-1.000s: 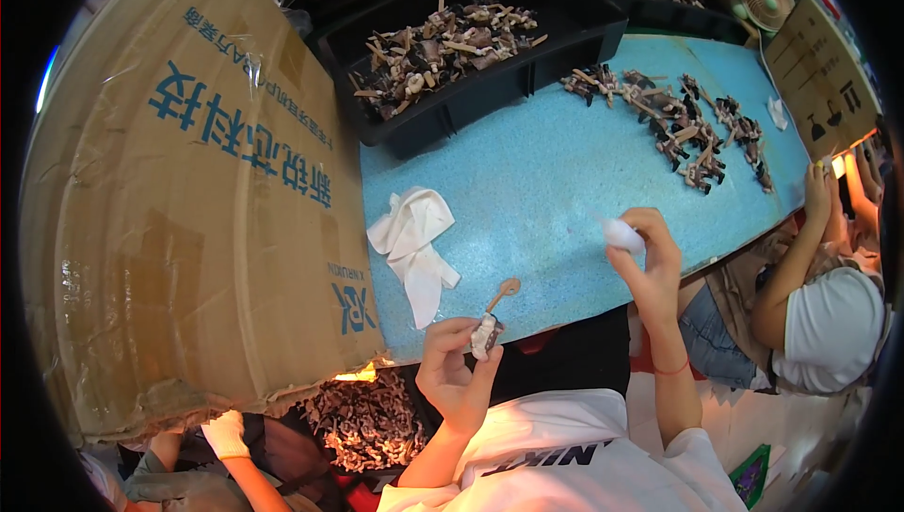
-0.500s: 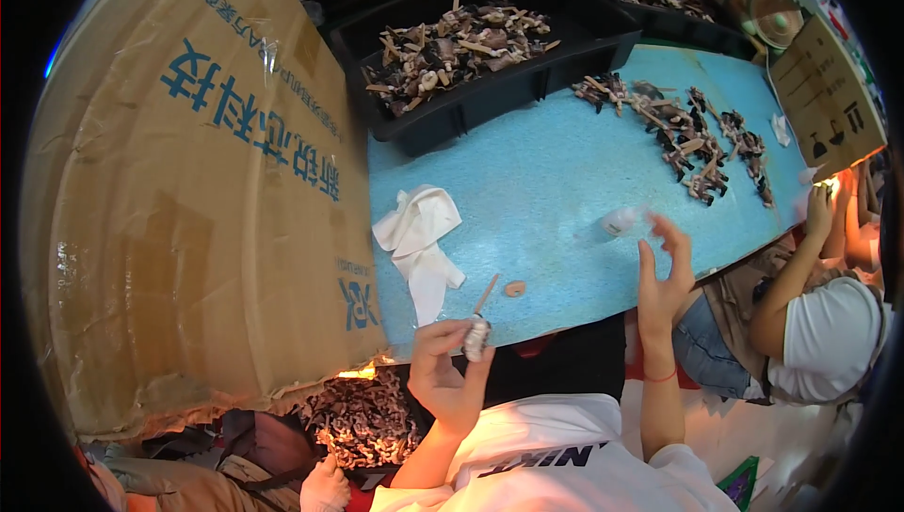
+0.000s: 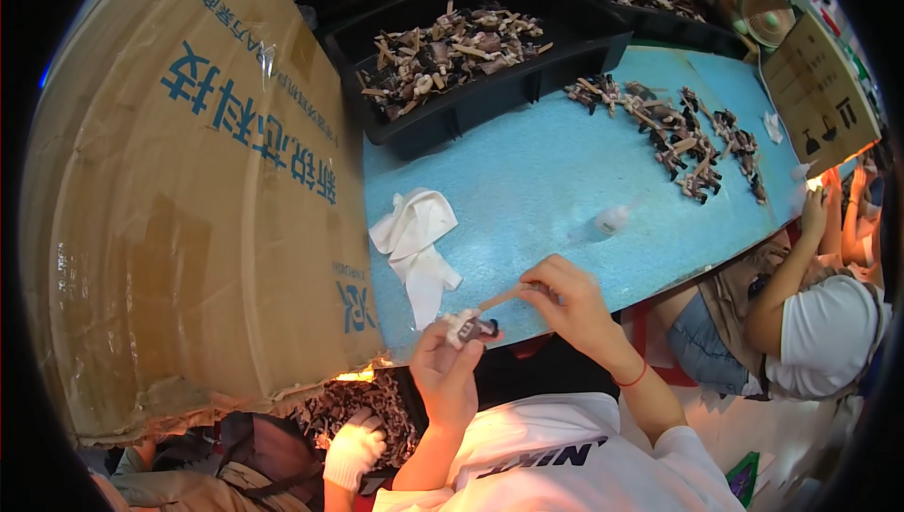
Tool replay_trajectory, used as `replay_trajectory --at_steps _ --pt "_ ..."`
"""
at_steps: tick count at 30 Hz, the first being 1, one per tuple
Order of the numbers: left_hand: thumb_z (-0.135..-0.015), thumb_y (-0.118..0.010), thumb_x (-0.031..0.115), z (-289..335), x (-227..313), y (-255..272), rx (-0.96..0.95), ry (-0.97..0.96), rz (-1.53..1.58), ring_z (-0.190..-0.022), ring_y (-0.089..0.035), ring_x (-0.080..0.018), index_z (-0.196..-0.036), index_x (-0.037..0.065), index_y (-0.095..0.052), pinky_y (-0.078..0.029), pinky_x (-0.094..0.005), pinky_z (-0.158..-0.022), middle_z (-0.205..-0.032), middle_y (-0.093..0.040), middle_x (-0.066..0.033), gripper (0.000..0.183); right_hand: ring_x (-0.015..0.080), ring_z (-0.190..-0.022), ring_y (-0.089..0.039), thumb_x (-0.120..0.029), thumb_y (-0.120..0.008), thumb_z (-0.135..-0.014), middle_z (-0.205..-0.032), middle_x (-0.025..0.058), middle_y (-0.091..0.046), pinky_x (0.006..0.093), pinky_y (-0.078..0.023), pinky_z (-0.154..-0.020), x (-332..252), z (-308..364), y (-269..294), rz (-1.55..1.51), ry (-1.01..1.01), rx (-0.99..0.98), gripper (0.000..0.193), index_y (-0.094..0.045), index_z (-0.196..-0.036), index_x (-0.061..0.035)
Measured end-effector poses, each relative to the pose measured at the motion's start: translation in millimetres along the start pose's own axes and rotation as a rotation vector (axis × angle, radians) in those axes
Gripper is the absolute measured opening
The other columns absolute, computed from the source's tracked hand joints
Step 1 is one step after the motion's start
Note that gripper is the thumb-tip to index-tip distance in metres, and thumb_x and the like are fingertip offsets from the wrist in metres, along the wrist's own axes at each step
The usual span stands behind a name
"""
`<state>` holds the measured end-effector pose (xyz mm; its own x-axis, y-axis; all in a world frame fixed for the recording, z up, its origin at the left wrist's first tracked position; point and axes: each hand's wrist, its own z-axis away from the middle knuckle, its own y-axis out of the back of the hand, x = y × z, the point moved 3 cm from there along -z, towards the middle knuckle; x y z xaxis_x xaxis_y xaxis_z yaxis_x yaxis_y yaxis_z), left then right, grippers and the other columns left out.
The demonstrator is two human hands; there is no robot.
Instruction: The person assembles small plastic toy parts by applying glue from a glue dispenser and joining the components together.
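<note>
My left hand (image 3: pixel 446 373) is closed around a small dark-and-pale toy figurine (image 3: pixel 474 328), holding it at the table's near edge. A thin tan stick (image 3: pixel 501 298) runs from the figurine up to the fingertips of my right hand (image 3: pixel 571 303), which pinch its far end. Whether a further small piece sits in that pinch is hidden by the fingers. Beyond my right hand, a small white bottle (image 3: pixel 612 220) lies on the blue table (image 3: pixel 499 192). A crumpled white cloth (image 3: pixel 414 230) rests left of both hands.
A large cardboard box (image 3: pixel 198 230) walls off the left side. Black bins (image 3: pixel 494 88) of similar figurines stand at the back. More figurines (image 3: pixel 687 140) lie in rows at the right. A co-worker (image 3: pixel 819 333) sits at right; a gloved hand (image 3: pixel 356 446) is at lower left.
My right hand has come down and left from near the bottle, closing on the stick's end. The figurine has turned in my left hand. The loose tan disc on the table no longer shows.
</note>
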<state>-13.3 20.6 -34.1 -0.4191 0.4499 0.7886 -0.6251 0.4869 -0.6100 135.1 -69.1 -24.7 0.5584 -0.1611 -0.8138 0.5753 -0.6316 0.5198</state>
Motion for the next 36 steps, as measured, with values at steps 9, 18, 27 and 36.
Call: replay_trajectory --at_steps 9,18,27,36 --pt "-0.082 -0.06 0.003 0.1 -9.9 -4.1 -0.089 0.134 0.096 -0.086 -0.06 -0.0202 -0.098 0.001 -0.054 -0.052 -0.0439 -0.082 -0.1 -0.056 -0.0105 0.017 0.0173 -0.078 -0.064 0.006 -0.06 -0.08 -0.085 0.0105 -0.06 0.0222 -0.054 -0.057 -33.5 9.2 43.1 -0.669 -0.264 0.083 0.01 -0.058 -0.089 0.0083" --pt "-0.073 -0.064 -0.012 2.0 -3.4 -10.4 -0.077 -0.248 -0.333 -0.09 -0.059 -0.0203 -0.095 0.0 -0.054 -0.049 -0.0304 -0.078 -0.098 -0.056 -0.0124 0.027 0.015 -0.07 -0.062 0.007 -0.057 -0.082 -0.088 0.0134 -0.06 0.022 -0.053 -0.052 -48.5 15.4 45.5 -0.903 -0.32 0.044 0.016 -0.061 -0.097 0.0089" --pt "-0.065 -0.07 -0.011 1.0 8.7 -15.1 -0.063 -0.685 -0.72 -0.085 -0.06 -0.0214 -0.096 0.002 -0.059 -0.051 -0.0288 -0.071 -0.097 -0.057 -0.0135 0.035 0.0167 -0.077 -0.063 0.003 -0.056 -0.086 -0.089 0.0145 -0.063 0.0255 -0.056 -0.062 -67.2 17.0 17.7 -1.099 -0.4 -0.165 0.02 -0.053 -0.105 0.0087" --pt "-0.062 -0.068 -0.01 2.2 14.8 -11.4 -0.094 -0.836 -0.894 -0.084 -0.06 -0.0271 -0.095 0.002 -0.06 -0.051 -0.034 -0.071 -0.095 -0.057 -0.0121 0.036 0.0163 -0.075 -0.063 0.001 -0.058 -0.085 -0.088 0.0148 -0.063 0.0252 -0.055 -0.061 -62.3 16.8 11.6 -1.061 -0.42 -0.166 0.014 -0.051 -0.097 0.0061"
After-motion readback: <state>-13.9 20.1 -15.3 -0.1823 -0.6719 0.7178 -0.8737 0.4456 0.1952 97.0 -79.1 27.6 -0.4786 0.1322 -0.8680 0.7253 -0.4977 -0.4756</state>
